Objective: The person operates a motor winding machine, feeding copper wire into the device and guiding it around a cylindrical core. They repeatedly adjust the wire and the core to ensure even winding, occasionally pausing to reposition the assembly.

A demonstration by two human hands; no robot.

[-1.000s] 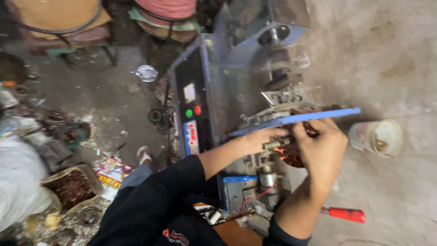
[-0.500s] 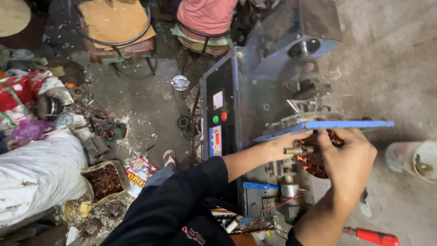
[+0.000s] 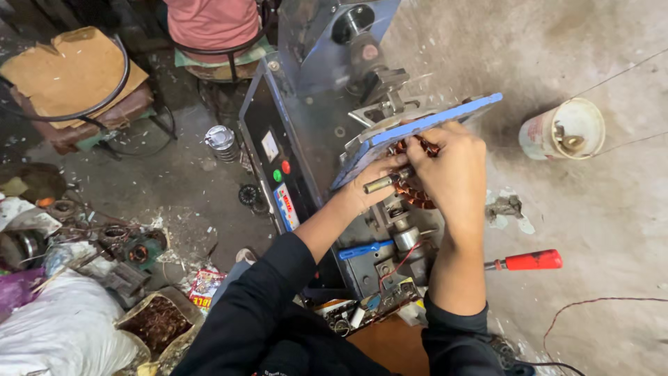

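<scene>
Both hands' grip closes on the copper-wound rotor point(image 3: 416, 188): left hand point(image 3: 369, 184) at its steel shaft point(image 3: 384, 182), right hand point(image 3: 445, 167) over windings; likely heavy, rigid, wire delicate.

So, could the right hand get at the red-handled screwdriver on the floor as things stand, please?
Probably yes. The red-handled screwdriver lies in the open just beside the right forearm, nothing over it. But the right hand is busy on the copper-wound stator and would have to let go.
</scene>
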